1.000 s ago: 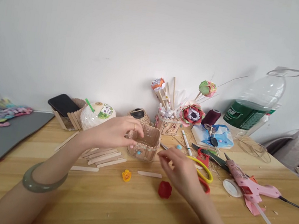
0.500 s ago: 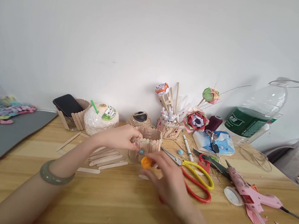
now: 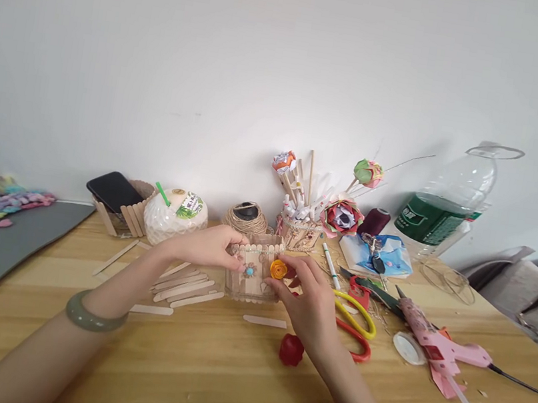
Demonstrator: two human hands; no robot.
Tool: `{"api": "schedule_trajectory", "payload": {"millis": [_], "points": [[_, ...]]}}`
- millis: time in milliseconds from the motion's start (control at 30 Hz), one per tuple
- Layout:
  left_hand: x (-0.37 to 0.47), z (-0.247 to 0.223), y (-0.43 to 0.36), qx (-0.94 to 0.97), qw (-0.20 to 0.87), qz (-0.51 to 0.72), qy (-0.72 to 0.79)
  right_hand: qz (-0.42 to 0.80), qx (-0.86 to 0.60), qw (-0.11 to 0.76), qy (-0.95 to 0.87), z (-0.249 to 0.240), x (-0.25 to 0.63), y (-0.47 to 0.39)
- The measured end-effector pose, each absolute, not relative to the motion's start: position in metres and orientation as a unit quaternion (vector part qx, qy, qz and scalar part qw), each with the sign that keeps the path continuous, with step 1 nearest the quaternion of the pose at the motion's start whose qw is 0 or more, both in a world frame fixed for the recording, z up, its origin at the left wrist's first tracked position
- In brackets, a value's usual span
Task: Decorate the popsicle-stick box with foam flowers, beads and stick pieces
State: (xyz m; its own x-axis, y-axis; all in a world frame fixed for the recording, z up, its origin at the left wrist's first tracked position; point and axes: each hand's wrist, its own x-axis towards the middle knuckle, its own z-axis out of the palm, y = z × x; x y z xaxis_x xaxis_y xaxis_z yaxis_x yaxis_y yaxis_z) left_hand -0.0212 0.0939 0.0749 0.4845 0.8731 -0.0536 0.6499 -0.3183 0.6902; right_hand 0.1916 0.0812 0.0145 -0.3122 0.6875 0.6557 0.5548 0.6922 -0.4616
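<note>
A small box of craft sticks (image 3: pixel 252 286) stands on the table in front of me. My left hand (image 3: pixel 214 245) is closed on its left upper edge, with thumb and fingers pinching the wall. Stuck on the box front is a small flower decoration with a blue centre (image 3: pixel 249 270). An orange paper rose (image 3: pixel 278 269) is pinched in my right hand (image 3: pixel 312 302), at the right part of the box front. Whether the rose touches the wall I cannot tell. A red paper flower (image 3: pixel 292 350) lies beneath my right wrist.
Loose craft sticks (image 3: pixel 185 289) lie left of the box. To the right are scissors (image 3: pixel 357 322), a pink glue gun (image 3: pixel 449 349), pliers (image 3: pixel 377 292) and a large bottle (image 3: pixel 442 214). Behind stand a twine roll (image 3: pixel 247 215), a holder with paper flowers (image 3: pixel 299 233) and a white coconut (image 3: pixel 176 214).
My right hand has brought the orange rose up to the box front and turned its face toward me. The box front now shows more fully. My left hand stays on the box.
</note>
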Motion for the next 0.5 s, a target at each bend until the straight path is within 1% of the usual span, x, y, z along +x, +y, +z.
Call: {"api": "schedule_trajectory", "payload": {"millis": [100, 500], "points": [[-0.0221, 0.0745, 0.0946, 0.801, 0.347, 0.142, 0.467, 0.08, -0.39, 0.435, -0.808, 0.0156, 0.1908, 0.0814], [-0.0265, 0.0705, 0.1, 0.805, 0.351, 0.123, 0.462, 0.099, -0.4, 0.412, -0.812, 0.0147, 0.1898, 0.0804]]}}
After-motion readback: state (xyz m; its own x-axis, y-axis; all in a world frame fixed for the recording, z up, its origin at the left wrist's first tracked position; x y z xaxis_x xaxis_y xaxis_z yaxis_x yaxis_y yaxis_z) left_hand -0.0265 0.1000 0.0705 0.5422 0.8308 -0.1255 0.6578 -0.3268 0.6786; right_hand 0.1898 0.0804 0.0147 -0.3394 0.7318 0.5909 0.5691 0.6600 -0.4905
